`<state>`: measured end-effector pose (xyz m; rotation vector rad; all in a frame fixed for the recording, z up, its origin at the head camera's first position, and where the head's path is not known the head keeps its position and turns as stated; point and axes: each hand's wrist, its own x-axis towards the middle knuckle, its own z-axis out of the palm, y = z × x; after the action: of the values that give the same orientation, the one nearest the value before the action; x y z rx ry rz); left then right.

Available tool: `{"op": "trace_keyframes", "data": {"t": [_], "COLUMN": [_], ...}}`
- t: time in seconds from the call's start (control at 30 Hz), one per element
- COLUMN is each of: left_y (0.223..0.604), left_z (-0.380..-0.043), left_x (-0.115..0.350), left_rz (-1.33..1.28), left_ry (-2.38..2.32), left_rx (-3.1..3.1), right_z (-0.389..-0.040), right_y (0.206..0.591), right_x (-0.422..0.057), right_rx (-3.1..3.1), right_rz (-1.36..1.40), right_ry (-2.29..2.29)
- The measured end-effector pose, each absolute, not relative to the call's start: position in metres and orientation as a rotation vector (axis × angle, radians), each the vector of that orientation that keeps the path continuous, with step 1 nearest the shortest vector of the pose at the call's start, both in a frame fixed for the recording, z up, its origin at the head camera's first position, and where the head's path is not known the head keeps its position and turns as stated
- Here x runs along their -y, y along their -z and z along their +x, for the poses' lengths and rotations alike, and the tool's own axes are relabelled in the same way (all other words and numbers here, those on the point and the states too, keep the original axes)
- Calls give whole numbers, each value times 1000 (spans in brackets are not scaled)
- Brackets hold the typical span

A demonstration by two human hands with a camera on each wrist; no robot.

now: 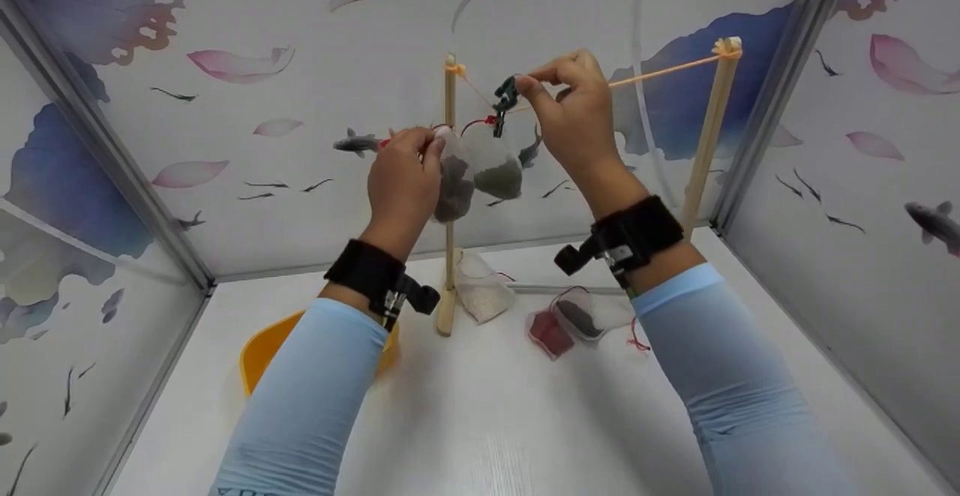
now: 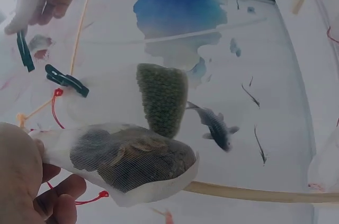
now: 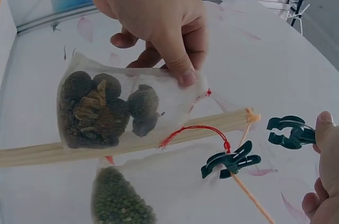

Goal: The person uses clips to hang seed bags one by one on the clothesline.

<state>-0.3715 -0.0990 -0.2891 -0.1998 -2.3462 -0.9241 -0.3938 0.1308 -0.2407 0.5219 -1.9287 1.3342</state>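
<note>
At the orange line's height, above the table: left hand, thumb and fingers curled in, pinching the neck of a mesh bag of dark round pieces; no clip shows on this bag. Right hand, thumb and fingers pinching the handles of one dark green clip, its mouth parted, biting nothing.

Just beside: second dark green clip, fastened on the orange line; from it hangs a mesh bag of green contents. The line runs from left post to right post, both wooden.

Progress, as judged: one bag is hung; a second is in hand, its clip ready but not yet fastened; the lower bags are not hung.

Below, on the white table: pale bag, near the left post's foot; red bag and dark-filled bag, side by side; pale mesh piece, partly hidden by the right sleeve, contents unreadable. Yellow bin, partly behind the left sleeve; contents hidden.
</note>
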Motion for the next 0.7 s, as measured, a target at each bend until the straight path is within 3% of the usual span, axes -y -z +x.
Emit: {"op": "trace_keyframes", "data": {"t": [0.23, 0.7], "left_y": [261, 256], "left_z": [-390, -400], "left_x": [80, 73], "left_rz": [-150, -132], "left_ry": [823, 869], "left_rx": [2374, 2397], "right_z": [-419, -435], "right_y": [214, 209], "right_x": [-113, -108], "right_rx": [2166, 2462], "right_rz": [460, 484], "right_ry": [-1249, -1151]}}
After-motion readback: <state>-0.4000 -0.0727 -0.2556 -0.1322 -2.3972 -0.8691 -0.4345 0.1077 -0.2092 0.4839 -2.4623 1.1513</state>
